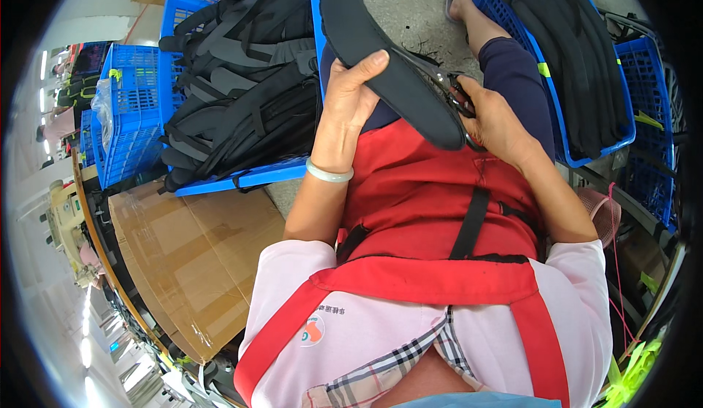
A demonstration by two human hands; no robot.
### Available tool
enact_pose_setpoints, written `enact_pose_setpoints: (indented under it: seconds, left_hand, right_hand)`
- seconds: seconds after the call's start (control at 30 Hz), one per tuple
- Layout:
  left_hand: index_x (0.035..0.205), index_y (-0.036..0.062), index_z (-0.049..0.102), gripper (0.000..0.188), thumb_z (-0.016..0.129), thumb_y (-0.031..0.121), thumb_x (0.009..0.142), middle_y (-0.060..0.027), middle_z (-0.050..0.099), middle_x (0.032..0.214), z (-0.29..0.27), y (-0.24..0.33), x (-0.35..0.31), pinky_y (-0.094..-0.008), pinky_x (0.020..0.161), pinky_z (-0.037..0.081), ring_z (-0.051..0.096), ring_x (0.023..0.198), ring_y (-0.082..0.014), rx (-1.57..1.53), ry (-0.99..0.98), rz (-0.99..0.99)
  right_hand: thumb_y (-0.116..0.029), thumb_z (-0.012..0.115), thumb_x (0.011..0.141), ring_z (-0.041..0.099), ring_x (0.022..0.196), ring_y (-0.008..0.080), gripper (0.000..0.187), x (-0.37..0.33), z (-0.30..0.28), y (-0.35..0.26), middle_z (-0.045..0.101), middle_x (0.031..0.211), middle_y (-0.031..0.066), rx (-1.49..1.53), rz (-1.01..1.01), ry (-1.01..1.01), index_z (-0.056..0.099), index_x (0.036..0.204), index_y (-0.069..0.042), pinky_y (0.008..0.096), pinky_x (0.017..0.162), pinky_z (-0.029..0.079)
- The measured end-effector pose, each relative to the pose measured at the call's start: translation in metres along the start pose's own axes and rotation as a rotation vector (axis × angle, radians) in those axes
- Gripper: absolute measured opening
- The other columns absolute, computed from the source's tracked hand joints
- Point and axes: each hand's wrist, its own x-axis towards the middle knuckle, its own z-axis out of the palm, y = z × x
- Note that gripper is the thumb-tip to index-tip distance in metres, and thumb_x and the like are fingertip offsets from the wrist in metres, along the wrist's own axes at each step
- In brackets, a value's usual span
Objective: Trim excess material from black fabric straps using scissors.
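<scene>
Red apron (pixel 439 195) across the lap | black padded strap (pixel 410 89) slanting above it | left hand (pixel 346 94): grip clamped on strap, thumb in front, seemingly steadying it | right hand (pixel 501 126): grip clamped on dark-handled tool (pixel 460 102) by strap's right edge | beyond, left crate (pixel 253 179) and right crate (pixel 625 143) hold black-grey straps (pixel 245 75) and black padded pieces (pixel 571 67) within their rims, likely for easy reach

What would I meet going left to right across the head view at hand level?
Smaller blue plastic crate, wide blue plastic crate of black and grey straps, left hand, curved black padded strip, right hand, blue plastic crate of long black pieces.
</scene>
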Motion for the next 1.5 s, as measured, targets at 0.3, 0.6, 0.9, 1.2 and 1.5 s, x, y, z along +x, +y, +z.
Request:
enact_pose_setpoints:
  seconds: [0.3,0.6,0.9,1.2,1.5]
  left_hand:
    - [0.095,0.0042,0.067,0.018,0.071,-0.005,0.079,-0.0062,0.068,0.091,-0.001,-0.007,-0.003,-0.0331,0.079,0.054,0.066,0.083,-0.0177,0.098,-0.064,0.041]
    - [0.1,0.0065,0.064,0.025,0.07,-0.004,0.079,-0.0072,0.068,0.095,-0.005,-0.008,-0.003,-0.0418,0.086,0.054,0.066,0.093,-0.0228,0.112,-0.086,0.083]
    - [0.096,0.0047,0.066,0.018,0.071,-0.003,0.081,-0.0067,0.068,0.092,0.003,0.004,0.009,-0.0334,0.081,0.054,0.066,0.084,-0.0181,-0.021,-0.007,-0.011]
    - [0.093,0.0054,0.067,0.017,0.071,-0.004,0.08,-0.0055,0.068,0.09,0.002,-0.007,0.004,-0.0335,0.081,0.053,0.065,0.084,-0.0175,0.017,-0.012,0.041]
    - [0.093,0.0055,0.066,0.017,0.072,-0.004,0.08,-0.0056,0.068,0.09,0.001,-0.005,0.001,-0.0333,0.081,0.054,0.065,0.084,-0.018,-0.02,-0.024,0.027]
  right_hand:
    - [-0.013,0.068,0.079,0.057,0.1,0.0453,0.044,0.005,0.007,0.001,0.057,0.106,0.0285,-0.06,-0.265,0.099,0.044,0.113,0.004,0.0461,0.078,0.047]
    - [-0.011,0.068,0.081,0.061,0.082,0.0446,0.034,0.01,-0.001,-0.003,0.061,0.078,0.0252,-0.111,-0.06,-0.044,0.046,0.103,0.002,0.0488,0.069,0.047]
    - [-0.012,0.066,0.084,0.059,0.082,0.046,0.029,0.007,0.002,0.004,0.06,0.08,0.0268,-0.068,0.013,0.001,0.046,0.1,0.0,0.0491,0.068,0.045]
    - [-0.016,0.063,0.087,0.056,0.085,0.0492,0.031,0.018,0.011,-0.005,0.059,0.084,0.0305,-0.066,-0.03,0.025,0.043,0.102,0.001,0.0515,0.07,0.044]
    - [-0.018,0.068,0.081,0.052,0.084,0.0488,0.041,0.015,-0.002,-0.013,0.053,0.082,0.0289,0.077,-0.042,-0.039,0.042,0.107,0.0,0.0424,0.069,0.044]
